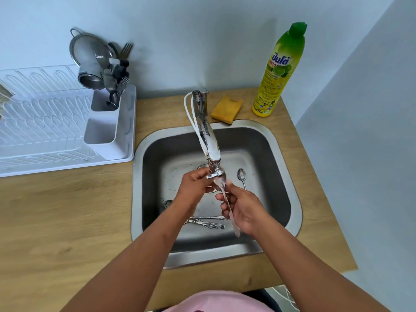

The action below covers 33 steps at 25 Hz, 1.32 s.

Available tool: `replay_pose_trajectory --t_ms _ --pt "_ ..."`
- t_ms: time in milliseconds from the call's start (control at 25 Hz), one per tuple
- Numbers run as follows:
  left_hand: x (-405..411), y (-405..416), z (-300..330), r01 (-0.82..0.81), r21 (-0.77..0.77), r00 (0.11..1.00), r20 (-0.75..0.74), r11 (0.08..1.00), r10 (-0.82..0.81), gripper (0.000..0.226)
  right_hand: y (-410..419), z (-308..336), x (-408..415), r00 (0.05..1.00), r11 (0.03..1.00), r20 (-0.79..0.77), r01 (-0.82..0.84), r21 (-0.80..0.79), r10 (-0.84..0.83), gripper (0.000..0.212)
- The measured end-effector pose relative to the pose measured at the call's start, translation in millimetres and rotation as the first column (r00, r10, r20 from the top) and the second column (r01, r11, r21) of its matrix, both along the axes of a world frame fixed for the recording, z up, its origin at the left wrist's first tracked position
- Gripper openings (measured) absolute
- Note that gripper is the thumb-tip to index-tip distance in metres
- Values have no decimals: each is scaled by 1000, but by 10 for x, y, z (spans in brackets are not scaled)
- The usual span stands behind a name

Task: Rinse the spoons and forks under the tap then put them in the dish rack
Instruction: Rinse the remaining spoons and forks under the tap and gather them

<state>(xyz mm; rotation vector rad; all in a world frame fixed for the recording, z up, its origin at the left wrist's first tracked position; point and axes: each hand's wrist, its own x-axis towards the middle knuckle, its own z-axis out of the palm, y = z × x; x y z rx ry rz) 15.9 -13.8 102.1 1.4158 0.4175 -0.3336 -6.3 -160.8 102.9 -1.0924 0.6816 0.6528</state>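
We are mid-rinse: our right hand (pixel 242 211) pinches a long steel spoon (pixel 225 199) under the white-spouted tap (pixel 210 143), left hand (pixel 194 184) closed around the bowl; next, carry it left to the white plastic dish rack (pixel 67 122); more cutlery (pixel 206 221) waits in the steel sink (pixel 279 167).

We see a sponge (pixel 226 110) just behind the sink (pixel 290 181) | detergent bottle (pixel 279 70) right of sponge | strainer (pixel 89 52) far left.
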Motion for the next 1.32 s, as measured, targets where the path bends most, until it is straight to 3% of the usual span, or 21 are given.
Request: replay_pose_trajectory --t_ms 160,320,480,560,680,800,920,1040,1160,1320 --pt "-50 33 -53 -70 -24 990 -124 997 66 22 -35 -34 117 994 992 8 -110 -55 111 19" --pt "-129 75 -146 -193 -67 967 -182 979 178 30 77 -6 207 977 980 139 -140 -140 159 5" --pt "-164 174 -185 -248 -109 964 -129 963 233 13 65 -23 229 937 956 265 -166 -242 230 19" --pt "-141 140 -236 -244 -106 965 -122 964 231 6 -20 -59 232 938 958 239 -203 -205 250 11" --pt "-98 51 -317 -215 -132 967 -164 968 193 13 -154 -138 220 955 962 124 -265 -61 270 27" --pt "-132 26 -409 -203 -142 962 -214 969 170 12 -282 -248 212 975 976 42 -220 -3 220 28" --pt "-221 83 -612 -236 76 912 -326 969 248 9 -349 -355 236 975 962 9 -217 -163 222 19" --pt "-366 205 -887 -233 329 781 -498 915 378 15 -417 -455 275 986 938 28 -149 -312 166 12" --pt "-449 264 -1078 -163 429 715 -569 888 406 14 -515 -600 343 998 918 42 -28 -395 49 17" --pt "-459 196 -1141 52 386 689 -682 921 247 32 -598 -842 511 998 841 65 31 -540 4 19"
